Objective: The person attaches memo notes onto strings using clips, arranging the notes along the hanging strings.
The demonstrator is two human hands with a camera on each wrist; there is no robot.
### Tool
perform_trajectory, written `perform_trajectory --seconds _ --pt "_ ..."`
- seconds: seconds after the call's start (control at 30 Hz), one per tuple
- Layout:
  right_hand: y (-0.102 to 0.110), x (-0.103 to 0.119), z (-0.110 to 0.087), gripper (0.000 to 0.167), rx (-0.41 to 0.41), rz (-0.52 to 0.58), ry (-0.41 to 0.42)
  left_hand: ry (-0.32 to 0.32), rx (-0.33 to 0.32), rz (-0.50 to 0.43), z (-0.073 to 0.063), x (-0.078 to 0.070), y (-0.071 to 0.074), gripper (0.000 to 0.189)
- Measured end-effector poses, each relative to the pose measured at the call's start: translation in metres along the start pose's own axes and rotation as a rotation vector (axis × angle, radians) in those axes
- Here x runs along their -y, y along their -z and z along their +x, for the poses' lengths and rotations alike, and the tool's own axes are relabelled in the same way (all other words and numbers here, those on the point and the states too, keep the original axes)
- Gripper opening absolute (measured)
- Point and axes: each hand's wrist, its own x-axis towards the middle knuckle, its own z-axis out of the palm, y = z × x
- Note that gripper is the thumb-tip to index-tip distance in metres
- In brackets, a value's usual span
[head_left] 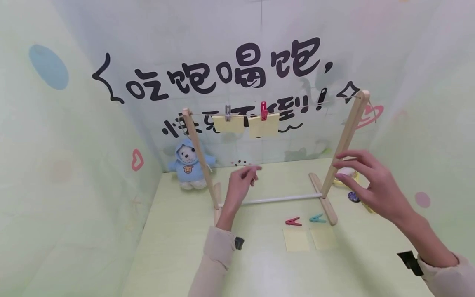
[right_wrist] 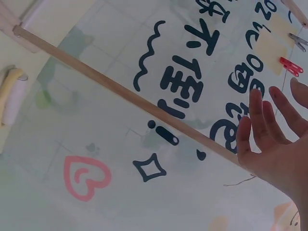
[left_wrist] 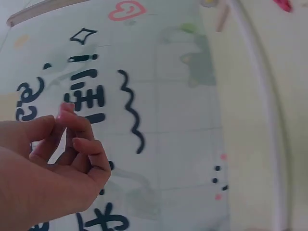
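Observation:
My left hand (head_left: 241,185) is raised in front of the frame's white rod, its fingers loosely bent with nothing between them. In the left wrist view the left hand (left_wrist: 62,163) has its thumb near the index finger. My right hand (head_left: 375,185) is in the air by the right wooden post (head_left: 346,142), fingers spread and lightly bent, holding nothing. Two yellow paper notes hang from the string between the posts: one note (head_left: 233,126) under a grey clothespin (head_left: 228,112), the other note (head_left: 264,127) under a red clothespin (head_left: 264,111).
On the table lie a red clothespin (head_left: 293,221), a teal clothespin (head_left: 317,218) and two yellow notes, the left note (head_left: 296,240) and right note (head_left: 323,239). A plush toy (head_left: 191,169) sits behind the left post. Partly hidden yellow-and-white and dark blue (head_left: 353,197) items are near the right hand.

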Motion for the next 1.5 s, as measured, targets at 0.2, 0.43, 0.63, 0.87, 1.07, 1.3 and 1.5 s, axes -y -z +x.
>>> perform_trajectory --seconds 0.2,0.43,0.63,0.87,1.07,1.3,1.5 --pt "-0.011 -0.007 -0.038 0.021 0.092 -0.002 -0.096 0.143 0.137 0.177 -0.046 0.081 -0.030 0.035" --pt "-0.030 -0.017 -0.069 0.039 0.145 -0.011 -0.134 0.116 0.174 0.318 -0.090 0.143 -0.078 0.039" --pt "-0.047 -0.024 -0.079 0.036 0.155 0.018 -0.137 -0.007 0.109 0.553 -0.106 0.155 -0.098 0.047" --pt "-0.072 -0.031 -0.091 0.032 0.226 0.115 -0.218 -0.117 0.043 0.737 -0.108 0.178 -0.110 0.065" --pt "-0.105 -0.047 -0.109 0.024 0.316 0.142 -0.253 -0.145 0.043 0.716 -0.108 0.178 -0.108 0.060" --pt "-0.143 -0.064 -0.129 0.021 0.338 0.132 -0.229 -0.050 0.081 0.680 -0.105 0.175 -0.107 0.053" --pt "-0.162 -0.070 -0.135 0.022 0.311 0.138 -0.193 -0.038 0.090 0.692 -0.103 0.179 -0.106 0.053"
